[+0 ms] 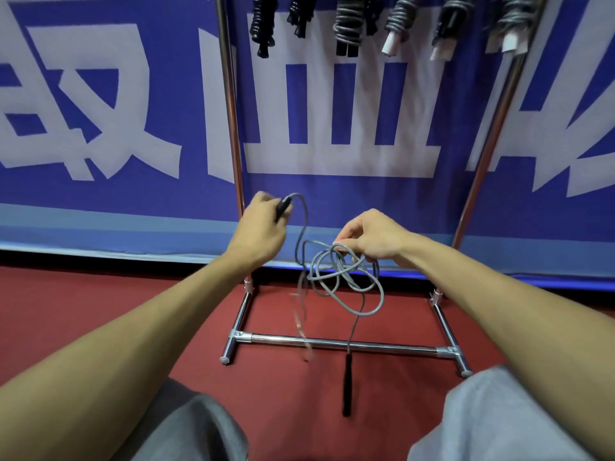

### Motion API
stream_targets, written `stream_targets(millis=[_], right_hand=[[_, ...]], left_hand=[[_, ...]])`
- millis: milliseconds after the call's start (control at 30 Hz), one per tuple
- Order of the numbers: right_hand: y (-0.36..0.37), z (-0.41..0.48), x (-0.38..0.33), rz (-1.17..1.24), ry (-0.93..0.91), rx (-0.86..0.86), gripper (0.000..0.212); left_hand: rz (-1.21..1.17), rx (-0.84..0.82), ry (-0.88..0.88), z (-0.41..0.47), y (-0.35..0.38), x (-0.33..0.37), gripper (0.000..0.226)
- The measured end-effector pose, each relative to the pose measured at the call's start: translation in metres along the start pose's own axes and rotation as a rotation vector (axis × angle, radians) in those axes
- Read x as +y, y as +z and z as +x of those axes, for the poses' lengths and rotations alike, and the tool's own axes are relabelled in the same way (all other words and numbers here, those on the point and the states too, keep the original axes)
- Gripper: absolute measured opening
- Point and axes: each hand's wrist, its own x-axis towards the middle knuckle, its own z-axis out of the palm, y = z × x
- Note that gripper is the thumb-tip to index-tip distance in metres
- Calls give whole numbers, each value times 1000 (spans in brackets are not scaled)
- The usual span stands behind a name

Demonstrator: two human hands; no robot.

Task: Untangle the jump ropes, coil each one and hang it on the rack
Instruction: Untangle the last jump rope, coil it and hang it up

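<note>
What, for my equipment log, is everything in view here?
Tangled jump rope: one, grey cord, black handles, held between the hands; lower handle hanging by the rack's base.
Coiled jump ropes: six visible, black and grey, hanging at the rack's top.
Rack: one, chrome, before the banner.
Banner: one, blue with white characters, behind.
Floor: one, red, underfoot.
Legs: two, grey-clad, bottom edge.
Left hand: grips the upper handle.
Right hand: pinches the cord loops.

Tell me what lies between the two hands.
Head view: grey jump rope, curving from the handle in the left hand to tangled loops the right hand pinches.
</note>
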Motion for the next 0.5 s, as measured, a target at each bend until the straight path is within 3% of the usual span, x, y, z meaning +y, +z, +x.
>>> stream_targets(millis=[67,167,367,500], right_hand=[[0,-1,-4,-21,-33,3,8],[-2,-3,-6,-76,-44,11,9],[-11,-5,-3,-106,-13,52,12],[-16,-4,10,-214,90,95,11]], left_hand=[[-192,-137,117,-2,10,13,29],[-314,-380,78,-14,24,22,27],[-406,-316,17,-16,27,40,33],[-680,-243,-251,-7,21,43,25]])
